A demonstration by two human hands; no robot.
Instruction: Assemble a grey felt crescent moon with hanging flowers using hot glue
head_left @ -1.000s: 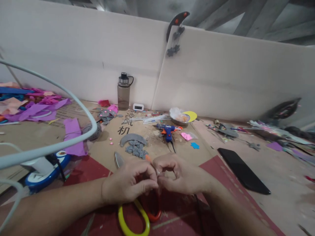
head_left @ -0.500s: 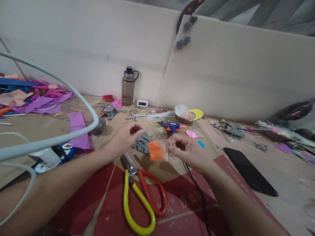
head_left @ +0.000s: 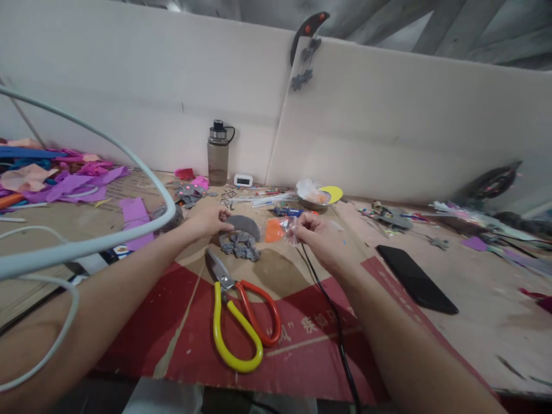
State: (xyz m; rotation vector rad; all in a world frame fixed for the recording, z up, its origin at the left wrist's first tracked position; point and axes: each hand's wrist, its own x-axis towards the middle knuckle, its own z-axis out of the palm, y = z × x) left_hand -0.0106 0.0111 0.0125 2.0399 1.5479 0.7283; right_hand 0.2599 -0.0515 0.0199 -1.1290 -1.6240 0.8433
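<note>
My left hand (head_left: 211,221) pinches the edge of a dark grey felt piece (head_left: 245,224) with a curved outline, held up over the cardboard. A heap of small grey felt cut-outs (head_left: 241,247) lies just below it. Between thumb and fingers of my right hand (head_left: 317,233) is the gathered end of a small clear plastic bag (head_left: 275,230) with something orange inside. Scissors (head_left: 225,280) with one yellow and one red handle lie nearer to me, blades pointing away. Partly hidden behind my right hand and the bag is a blue glue gun (head_left: 288,212).
A water bottle (head_left: 218,158) and a small white digital display (head_left: 243,180) stand by the white panel. Behind my hands is a metal bowl (head_left: 317,203). A black phone (head_left: 416,279) lies right, felt scraps (head_left: 73,187) left. A white cable (head_left: 129,150) arches across the left foreground.
My left hand was raised with no felt visible in it; now it grips the grey felt piece. The orange bag in my right hand appears farther up in view. The camera view has shifted.
</note>
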